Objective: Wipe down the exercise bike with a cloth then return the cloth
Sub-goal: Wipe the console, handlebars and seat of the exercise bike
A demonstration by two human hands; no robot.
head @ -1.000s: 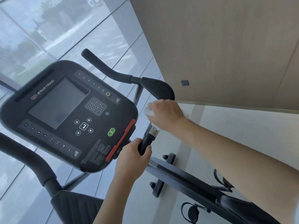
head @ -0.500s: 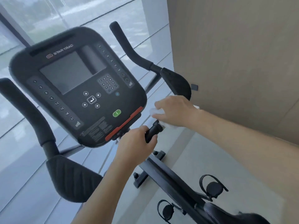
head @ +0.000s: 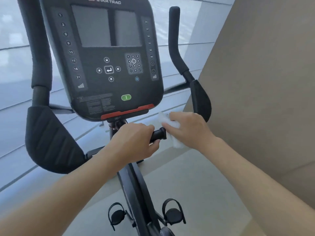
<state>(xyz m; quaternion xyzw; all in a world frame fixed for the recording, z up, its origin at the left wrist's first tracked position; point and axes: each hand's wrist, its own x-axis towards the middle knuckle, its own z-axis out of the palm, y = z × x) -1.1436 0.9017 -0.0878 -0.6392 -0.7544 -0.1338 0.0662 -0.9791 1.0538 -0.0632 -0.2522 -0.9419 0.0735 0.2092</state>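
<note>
The black exercise bike fills the view, its console (head: pixel 105 53) upright in front of me. Below the console a short black handle grip (head: pixel 158 134) sticks out to the right. My left hand (head: pixel 134 140) grips the inner part of that handle. My right hand (head: pixel 187 128) holds a crumpled white cloth (head: pixel 175 142) against the outer end of the handle. Most of the cloth is hidden under my right palm. Padded arm rests sit at the left (head: pixel 49 138) and at the right (head: pixel 201 99), with upright handlebars (head: pixel 175 41) above them.
A beige wall (head: pixel 264 82) stands close on the right. Large glass panes (head: pixel 13 57) run behind the bike. Two pedals with straps (head: pixel 173 212) hang low over the pale floor (head: pixel 196 193), on either side of the bike's frame post (head: pixel 136 183).
The view has swung round so the console now faces me squarely and the pedals show below. Both hands stay on the handle; the cloth stays at the handle's end.
</note>
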